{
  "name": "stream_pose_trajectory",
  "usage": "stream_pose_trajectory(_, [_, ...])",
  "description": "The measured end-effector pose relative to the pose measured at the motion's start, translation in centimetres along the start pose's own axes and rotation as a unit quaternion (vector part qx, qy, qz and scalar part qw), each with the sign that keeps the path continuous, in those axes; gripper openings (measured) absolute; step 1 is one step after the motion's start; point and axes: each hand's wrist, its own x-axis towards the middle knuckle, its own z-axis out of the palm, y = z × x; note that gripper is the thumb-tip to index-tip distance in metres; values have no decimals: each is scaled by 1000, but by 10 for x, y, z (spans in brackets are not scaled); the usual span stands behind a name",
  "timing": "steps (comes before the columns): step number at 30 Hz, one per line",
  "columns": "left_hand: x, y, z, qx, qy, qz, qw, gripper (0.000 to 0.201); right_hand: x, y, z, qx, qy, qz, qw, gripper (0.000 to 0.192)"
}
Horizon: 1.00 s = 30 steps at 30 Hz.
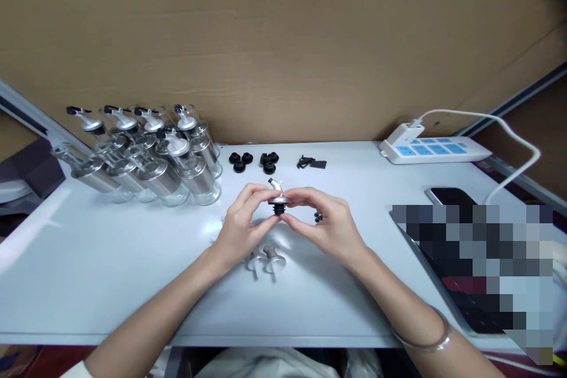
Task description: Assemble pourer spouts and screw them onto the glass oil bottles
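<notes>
Between my hands, above the middle of the table, a pourer spout stands upright, with a silvery top and a ribbed black stopper below. My left hand pinches it from the left, thumb low and fingers at the cap. From the other side my right hand grips it the same way. Two silvery spout tops without stoppers lie on the table below my hands. Small black caps are partly hidden behind my right hand.
Glass bottles with metal sleeves crowd the left, some topped with spouts. Black stoppers and thin black tubes lie at the back. On the right are a power strip, a white cable, a phone and a partly blurred dark tablet.
</notes>
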Motion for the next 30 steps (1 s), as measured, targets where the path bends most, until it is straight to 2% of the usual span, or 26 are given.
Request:
stream_pose_trajectory(7, [0, -2, -1, -6, -24, -8, 1000, 33, 1, 2, -3, -3, -23, -7, 1000, 19])
stream_pose_trajectory(11, [-1, -3, 0, -5, -34, -3, 999, 33, 6, 6, -12, -9, -67, 3, 998, 21])
stream_pose_trajectory(14, [-2, -4, 1, 0, -37, 5, 999, 30, 13, 20, -27, -80, -66, 37, 994, 32])
stream_pose_trajectory(16, [-3, -4, 2, 4, -43, 6, 999, 29, 17, 37, -37, -189, -41, 76, 978, 41])
stream_pose_trajectory(18, [-4, -4, 3, 6, -53, 4, 999, 28, 21, 56, -44, -275, -59, 116, 953, 53])
stream_pose_trajectory(20, [-5, -4, 4, 9, -62, -1, 998, 28, 22, 74, -47, -330, -82, 163, 926, 62])
stream_pose_trajectory(22, [-5, -3, 4, 14, -68, -7, 998, 28, 22, 87, -47, -353, -106, 178, 913, 65])
stream_pose_trajectory(26, [-5, -3, 3, 19, -66, -7, 998, 29, 20, 93, -47, -376, -124, 162, 904, 62])
stream_pose_trajectory(30, [-3, -2, 2, 18, -58, 0, 998, 28, 20, 80, -48, -415, -116, 124, 894, 41])
